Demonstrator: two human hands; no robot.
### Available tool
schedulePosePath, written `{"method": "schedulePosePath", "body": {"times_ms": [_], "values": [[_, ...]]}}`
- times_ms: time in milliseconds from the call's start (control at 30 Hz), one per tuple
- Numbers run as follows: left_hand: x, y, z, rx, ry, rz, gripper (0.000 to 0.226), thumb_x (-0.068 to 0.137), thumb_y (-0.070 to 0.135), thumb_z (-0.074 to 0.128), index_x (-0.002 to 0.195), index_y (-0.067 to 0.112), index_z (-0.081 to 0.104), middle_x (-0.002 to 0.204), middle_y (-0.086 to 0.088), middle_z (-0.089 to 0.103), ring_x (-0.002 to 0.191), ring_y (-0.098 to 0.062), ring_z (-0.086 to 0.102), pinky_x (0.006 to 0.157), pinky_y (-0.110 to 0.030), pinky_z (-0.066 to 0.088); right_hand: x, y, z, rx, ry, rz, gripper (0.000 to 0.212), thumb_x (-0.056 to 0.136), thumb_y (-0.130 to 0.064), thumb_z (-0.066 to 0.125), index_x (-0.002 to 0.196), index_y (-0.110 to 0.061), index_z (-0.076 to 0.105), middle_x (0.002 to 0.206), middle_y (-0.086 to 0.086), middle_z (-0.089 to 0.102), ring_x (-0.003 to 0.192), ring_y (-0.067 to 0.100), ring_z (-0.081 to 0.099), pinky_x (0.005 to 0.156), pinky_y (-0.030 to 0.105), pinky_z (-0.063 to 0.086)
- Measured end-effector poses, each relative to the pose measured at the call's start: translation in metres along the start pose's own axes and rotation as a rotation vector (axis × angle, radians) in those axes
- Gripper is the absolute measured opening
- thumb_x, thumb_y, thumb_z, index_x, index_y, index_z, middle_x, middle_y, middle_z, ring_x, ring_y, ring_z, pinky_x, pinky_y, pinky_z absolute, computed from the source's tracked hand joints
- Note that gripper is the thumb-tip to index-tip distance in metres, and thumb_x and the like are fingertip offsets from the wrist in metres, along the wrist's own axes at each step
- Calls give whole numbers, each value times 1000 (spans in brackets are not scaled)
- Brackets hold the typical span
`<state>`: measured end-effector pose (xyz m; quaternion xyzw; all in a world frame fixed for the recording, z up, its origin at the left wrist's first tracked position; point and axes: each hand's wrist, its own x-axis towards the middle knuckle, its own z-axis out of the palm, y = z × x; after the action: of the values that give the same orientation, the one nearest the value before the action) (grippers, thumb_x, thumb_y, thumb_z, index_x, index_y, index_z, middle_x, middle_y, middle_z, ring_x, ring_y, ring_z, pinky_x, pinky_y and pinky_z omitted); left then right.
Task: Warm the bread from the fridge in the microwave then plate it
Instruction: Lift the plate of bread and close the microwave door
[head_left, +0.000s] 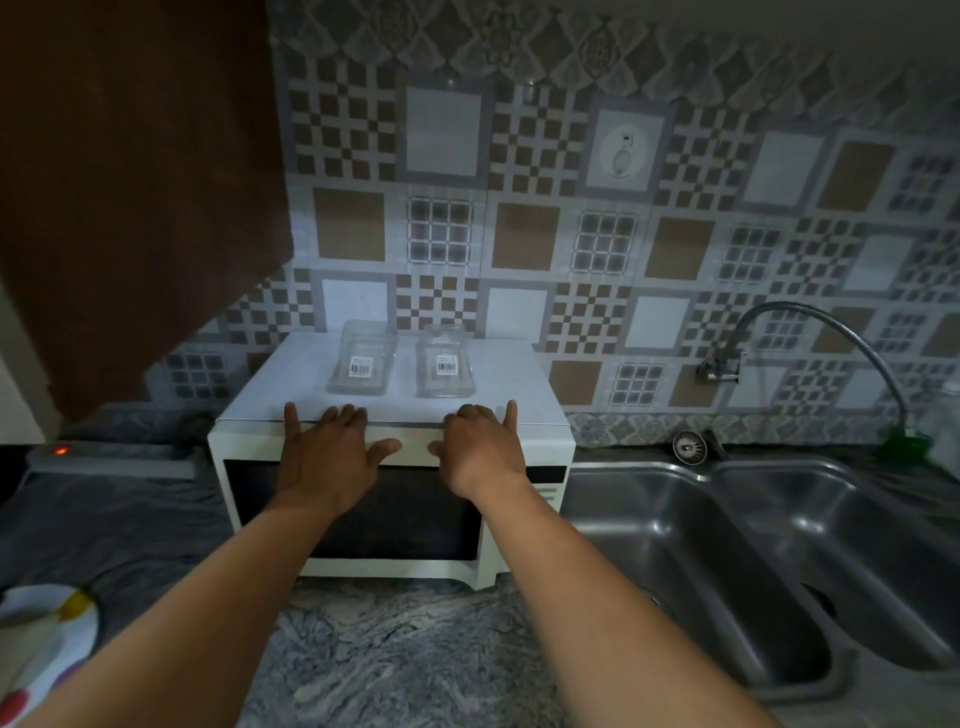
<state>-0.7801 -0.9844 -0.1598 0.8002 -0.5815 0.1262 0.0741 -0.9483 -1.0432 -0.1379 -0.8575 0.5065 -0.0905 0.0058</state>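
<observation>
Fingers spread, our left hand (324, 457) and right hand (480, 452) press the front edge of the microwave (511, 376), gripping nothing; we see no bread. If we jolt it, glass jars (362, 364) on top could topple.

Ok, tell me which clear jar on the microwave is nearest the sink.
The right-side jar, just beyond the right hand; the other jar stands beyond the left hand, farther from the sink.

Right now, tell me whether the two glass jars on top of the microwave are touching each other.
Apart. The head view shows a bare strip of the top of the microwave between the left jar and the right jar.
</observation>
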Motion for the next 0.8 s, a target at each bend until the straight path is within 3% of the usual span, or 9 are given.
{"method": "schedulePosePath", "body": {"times_ms": [200,800], "values": [[-1,0,-3,-36,-7,-15,72,97,67,25,147,19,44,151,-1,47,143,-18,37,121,-58,-2,3,-2,-6,24,-22,33,30,102,-36,52,124,-19,63,130,3,55,127,25,51,122,53,-1],[2,-2,-1,-43,5,-21,72,95,70,27,140,20,51,142,-1,56,135,-19,47,120,-58,2,-3,-8,-8,18,33,85,28,101,-36,55,120,-19,67,124,2,59,117,25,58,119,52,16]]}}
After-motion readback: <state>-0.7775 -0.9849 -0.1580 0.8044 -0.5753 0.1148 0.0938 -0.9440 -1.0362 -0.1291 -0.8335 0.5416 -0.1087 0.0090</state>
